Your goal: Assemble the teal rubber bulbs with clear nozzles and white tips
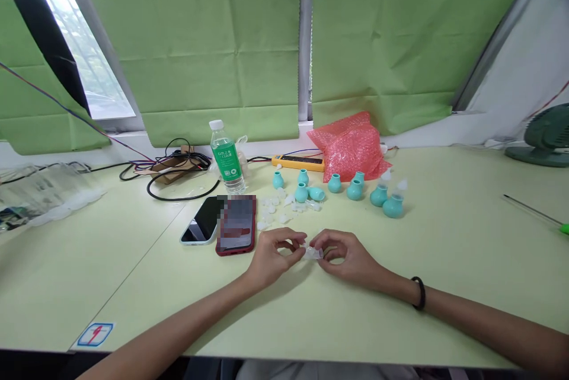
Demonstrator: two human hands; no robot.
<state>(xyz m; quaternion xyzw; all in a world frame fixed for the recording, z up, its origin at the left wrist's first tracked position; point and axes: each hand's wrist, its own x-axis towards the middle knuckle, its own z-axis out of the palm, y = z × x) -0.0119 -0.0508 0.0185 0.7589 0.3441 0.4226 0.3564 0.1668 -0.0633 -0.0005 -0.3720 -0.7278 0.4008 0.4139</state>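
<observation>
Left fingers (294,258) and right fingers (326,238) in a pinch on clear piece (313,254), white-lettered bottle label (228,162) beyond

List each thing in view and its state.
Left hand, pinching clear piece
Right hand, pinching clear piece
Bottle, upright, capped
Pale phone, face up, screen dark
Red phone, face up
Front teal bulb, upright, tip fitted
Toppled teal bulb, on its side
Green blind, lowered
Fan, on or off unclear

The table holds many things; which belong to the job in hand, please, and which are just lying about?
Likely the job: clear plastic piece between left hand and right hand; teal bulbs; loose translucent pieces.
Probably lying about: phones; water bottle; fan.
</observation>
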